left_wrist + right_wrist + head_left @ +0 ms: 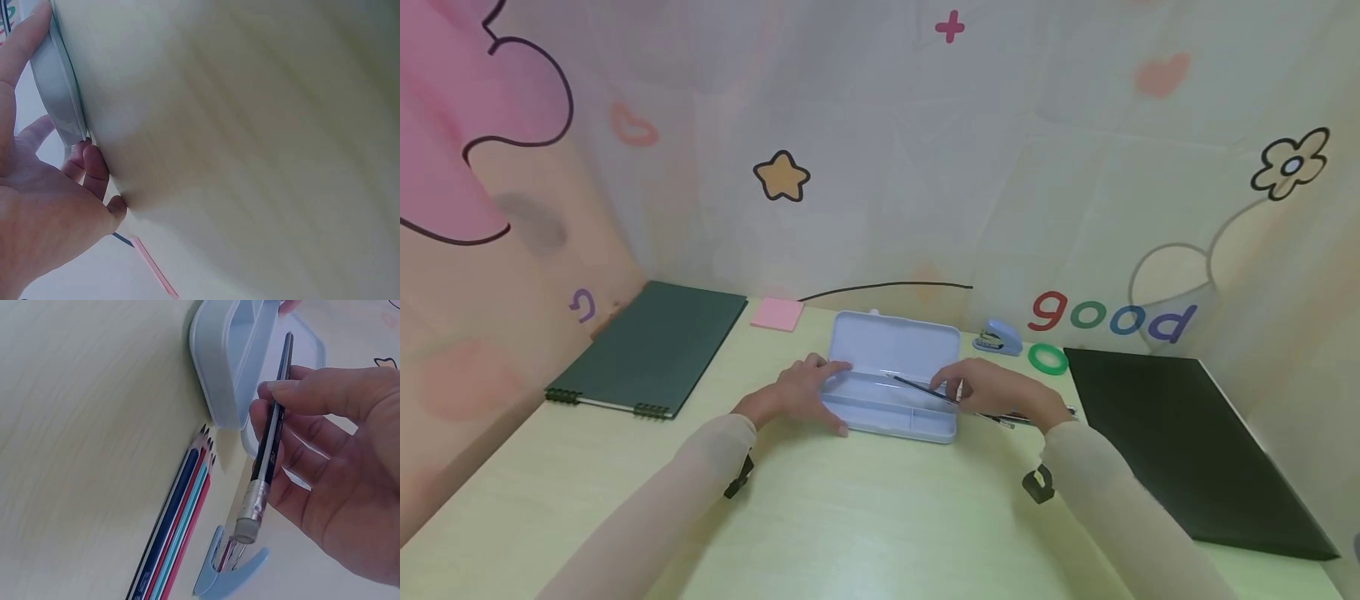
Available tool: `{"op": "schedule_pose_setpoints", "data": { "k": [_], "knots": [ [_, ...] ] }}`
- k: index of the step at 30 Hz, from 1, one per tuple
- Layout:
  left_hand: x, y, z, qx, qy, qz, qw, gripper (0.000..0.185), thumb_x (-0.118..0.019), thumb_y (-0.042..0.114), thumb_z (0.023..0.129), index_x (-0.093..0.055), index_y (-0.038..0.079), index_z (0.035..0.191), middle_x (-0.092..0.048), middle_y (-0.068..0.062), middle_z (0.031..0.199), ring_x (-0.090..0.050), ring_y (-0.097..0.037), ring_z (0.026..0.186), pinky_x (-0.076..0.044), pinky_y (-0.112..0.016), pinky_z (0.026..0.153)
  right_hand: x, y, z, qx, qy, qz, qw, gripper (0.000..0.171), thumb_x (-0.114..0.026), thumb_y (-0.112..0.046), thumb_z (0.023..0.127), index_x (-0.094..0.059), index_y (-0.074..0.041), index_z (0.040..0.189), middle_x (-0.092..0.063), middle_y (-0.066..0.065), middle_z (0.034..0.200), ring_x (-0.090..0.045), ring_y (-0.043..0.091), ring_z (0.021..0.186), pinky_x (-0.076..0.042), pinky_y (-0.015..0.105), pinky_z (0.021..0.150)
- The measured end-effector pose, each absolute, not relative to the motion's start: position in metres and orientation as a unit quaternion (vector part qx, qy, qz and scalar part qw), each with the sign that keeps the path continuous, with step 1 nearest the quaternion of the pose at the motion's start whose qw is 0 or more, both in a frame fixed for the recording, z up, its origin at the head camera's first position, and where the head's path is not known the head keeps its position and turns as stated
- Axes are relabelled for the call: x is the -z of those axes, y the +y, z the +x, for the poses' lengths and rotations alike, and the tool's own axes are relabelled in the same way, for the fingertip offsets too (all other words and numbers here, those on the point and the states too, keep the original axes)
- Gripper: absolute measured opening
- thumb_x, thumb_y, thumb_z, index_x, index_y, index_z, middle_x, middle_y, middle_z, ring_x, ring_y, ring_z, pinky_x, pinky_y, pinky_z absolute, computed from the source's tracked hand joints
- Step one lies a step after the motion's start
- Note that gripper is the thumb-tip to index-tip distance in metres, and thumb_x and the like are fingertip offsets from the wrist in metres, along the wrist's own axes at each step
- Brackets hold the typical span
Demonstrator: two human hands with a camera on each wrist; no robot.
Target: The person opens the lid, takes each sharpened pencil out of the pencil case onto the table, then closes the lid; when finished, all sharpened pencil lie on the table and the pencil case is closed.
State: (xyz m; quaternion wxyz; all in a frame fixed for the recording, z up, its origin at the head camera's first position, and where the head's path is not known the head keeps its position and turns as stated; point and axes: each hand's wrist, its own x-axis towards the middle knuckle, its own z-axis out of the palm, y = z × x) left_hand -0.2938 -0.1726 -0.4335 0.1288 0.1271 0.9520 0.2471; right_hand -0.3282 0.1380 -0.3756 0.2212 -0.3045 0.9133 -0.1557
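Observation:
A light blue pencil case (895, 337) lies with its lid raised at the back, showing a long trough and a small divided section. My left hand (801, 393) grips its left end, thumb at the front edge and fingers toward the hinge side. Between thumb and fingers my right hand (996, 388) pinches a dark striped pencil (270, 444) with a grey eraser and metal ferrule. Its tip points left over the case's trough, eraser end toward the right. Several pencils (178, 519), blue, red and turquoise, lie side by side on the table beside the case's right end.
A blue stapler (1000, 338) and a green tape roll (1032, 360) sit behind the right hand. Pink sticky notes (777, 314) lie at the back left. A dark green spiral notebook (655, 350) is on the left, a large black board (1187, 450) on the right.

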Motion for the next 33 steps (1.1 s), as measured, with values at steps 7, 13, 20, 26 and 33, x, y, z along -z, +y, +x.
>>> {"op": "schedule_pose_setpoints", "data": {
  "k": [7, 13, 20, 26, 33],
  "knots": [
    [0.434, -0.172, -0.294, -0.249, 0.952, 0.121, 0.130, 0.101, -0.089, 0.049, 0.069, -0.037, 0.029, 0.154, -0.038, -0.015, 0.147, -0.041, -0.035, 0.127, -0.042, -0.055, 0.105, 0.376, 0.152, -0.325, 0.165, 0.910, -0.312, 0.218, 0.039, -0.065, -0.001, 0.091, -0.067, -0.015, 0.128, -0.068, 0.004, 0.110, -0.060, 0.022, 0.100, -0.053, 0.040, 0.093],
    [0.433, -0.172, -0.293, -0.247, 0.952, 0.123, 0.129, 0.101, -0.088, 0.049, 0.070, -0.037, 0.028, 0.154, -0.038, -0.015, 0.147, -0.042, -0.035, 0.127, -0.042, -0.056, 0.105, 0.379, 0.168, -0.322, 0.177, 0.904, -0.326, 0.214, 0.038, -0.063, 0.002, 0.091, -0.067, -0.012, 0.127, -0.069, 0.006, 0.111, -0.059, 0.020, 0.097, -0.054, 0.039, 0.092],
    [0.432, -0.173, -0.294, -0.240, 0.953, 0.132, 0.130, 0.101, -0.087, 0.049, 0.070, -0.037, 0.027, 0.154, -0.038, -0.016, 0.146, -0.041, -0.035, 0.127, -0.041, -0.054, 0.105, 0.385, 0.190, -0.320, 0.191, 0.907, -0.317, 0.202, 0.041, -0.063, 0.002, 0.090, -0.066, -0.009, 0.129, -0.068, 0.003, 0.105, -0.057, 0.019, 0.093, -0.052, 0.033, 0.085],
    [0.431, -0.173, -0.296, -0.237, 0.953, 0.132, 0.130, 0.101, -0.087, 0.049, 0.070, -0.036, 0.027, 0.154, -0.038, -0.016, 0.146, -0.041, -0.035, 0.127, -0.041, -0.055, 0.106, 0.385, 0.211, -0.316, 0.198, 0.912, -0.304, 0.194, 0.040, -0.062, 0.005, 0.089, -0.066, -0.007, 0.127, -0.068, 0.005, 0.108, -0.058, 0.020, 0.095, -0.053, 0.038, 0.088],
    [0.433, -0.173, -0.297, -0.241, 0.953, 0.129, 0.131, 0.102, -0.089, 0.049, 0.069, -0.037, 0.026, 0.154, -0.039, -0.017, 0.146, -0.042, -0.036, 0.126, -0.042, -0.057, 0.105, 0.388, 0.232, -0.312, 0.192, 0.915, -0.299, 0.190, 0.038, -0.062, 0.008, 0.086, -0.069, -0.005, 0.121, -0.069, 0.005, 0.108, -0.058, 0.019, 0.093, -0.054, 0.037, 0.086]
  ]
}}
